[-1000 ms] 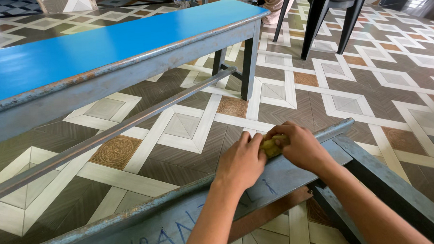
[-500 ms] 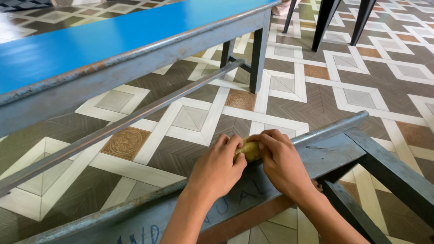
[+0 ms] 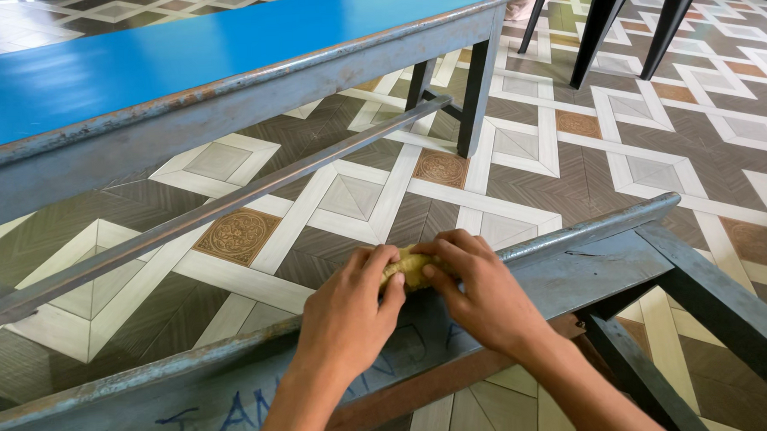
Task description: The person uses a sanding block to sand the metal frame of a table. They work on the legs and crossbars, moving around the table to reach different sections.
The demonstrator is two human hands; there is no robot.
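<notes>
Head view: left hand (image 3: pixel 346 316) and right hand (image 3: pixel 482 293) both pinch a yellow sponge (image 3: pixel 410 266), pressing it flat on the grey worktop (image 3: pixel 576 272) near its rail, fingers curled for grip.

Your left hand (image 3: pixel 345 316) and right hand (image 3: pixel 482 293) meet on the near table (image 3: pixel 576 272), with the sponge (image 3: pixel 410 266) between them at its far edge. Beyond it stands a second table (image 3: pixel 221 54); chair legs (image 3: pixel 603 20) stand behind, to your right.
</notes>
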